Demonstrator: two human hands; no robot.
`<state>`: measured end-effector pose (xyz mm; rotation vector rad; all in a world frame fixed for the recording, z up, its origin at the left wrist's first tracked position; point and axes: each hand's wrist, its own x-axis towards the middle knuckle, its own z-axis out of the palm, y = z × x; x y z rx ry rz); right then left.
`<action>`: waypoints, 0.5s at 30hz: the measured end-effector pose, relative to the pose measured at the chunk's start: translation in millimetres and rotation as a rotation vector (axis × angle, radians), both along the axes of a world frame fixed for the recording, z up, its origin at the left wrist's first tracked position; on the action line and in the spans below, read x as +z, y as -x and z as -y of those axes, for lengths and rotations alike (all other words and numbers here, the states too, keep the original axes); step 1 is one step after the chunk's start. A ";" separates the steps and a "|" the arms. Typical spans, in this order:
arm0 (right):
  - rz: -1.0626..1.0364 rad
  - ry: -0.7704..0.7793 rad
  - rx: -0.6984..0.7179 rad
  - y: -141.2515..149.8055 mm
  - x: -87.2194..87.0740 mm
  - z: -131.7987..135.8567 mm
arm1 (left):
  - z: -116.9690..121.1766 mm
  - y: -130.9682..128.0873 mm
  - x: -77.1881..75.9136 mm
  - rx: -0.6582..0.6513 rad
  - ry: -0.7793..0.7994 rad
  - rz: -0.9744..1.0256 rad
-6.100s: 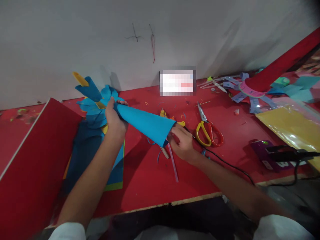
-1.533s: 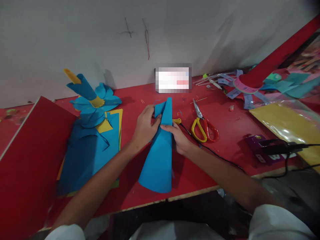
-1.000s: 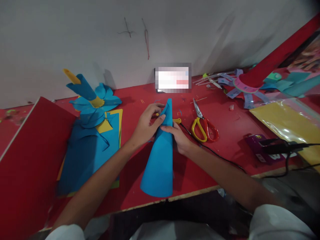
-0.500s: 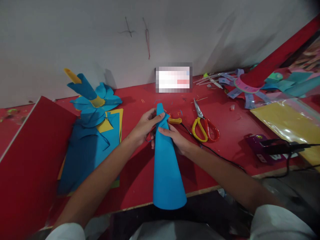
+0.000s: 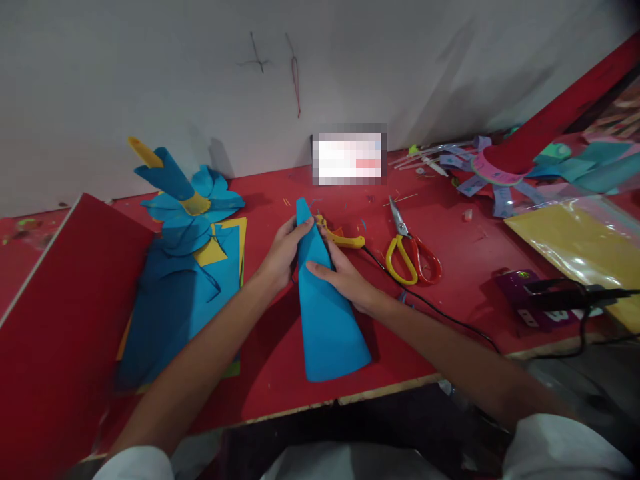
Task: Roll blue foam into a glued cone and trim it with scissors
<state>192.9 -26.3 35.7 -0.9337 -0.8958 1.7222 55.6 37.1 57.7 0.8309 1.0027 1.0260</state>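
A long blue foam-like cone [image 5: 327,327] lies between my hands, its narrow end away from me and its wide end towards me. Near the narrow tip, my left hand [image 5: 286,255] grips it with the thumb on top. My right hand [image 5: 350,277] is closed on the other side, its thumb lying across the cone's middle; most of its fingers are hidden beneath. Just beyond my right hand rests a yellow-handled glue gun [image 5: 345,240] with a black cord. To its right are scissors [image 5: 404,247] with one yellow and one red handle.
A blue and yellow craft flower [image 5: 187,200] stands left, above blue sheets [image 5: 165,327]. A red board [image 5: 65,320] leans far left. A purple box [image 5: 523,300] with cables and a yellow packet [image 5: 580,240] lie right. A pixelated screen [image 5: 349,159] stands against the wall.
The blue cone has shifted left and away from me, with its wide end higher in view. Both hands moved along with it, and the flap near the tip no longer shows.
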 end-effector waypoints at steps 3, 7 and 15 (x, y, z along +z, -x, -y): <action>0.081 -0.073 -0.057 -1.4 -2.2 -2.1 | -3.5 2.6 -1.9 -0.009 -0.029 0.041; 0.009 -0.044 -0.007 -4.5 -2.0 -4.7 | -8.5 6.4 -3.2 0.030 -0.137 0.052; -0.045 0.130 0.097 -5.4 5.9 3.3 | 2.0 0.2 10.2 -0.017 -0.139 0.061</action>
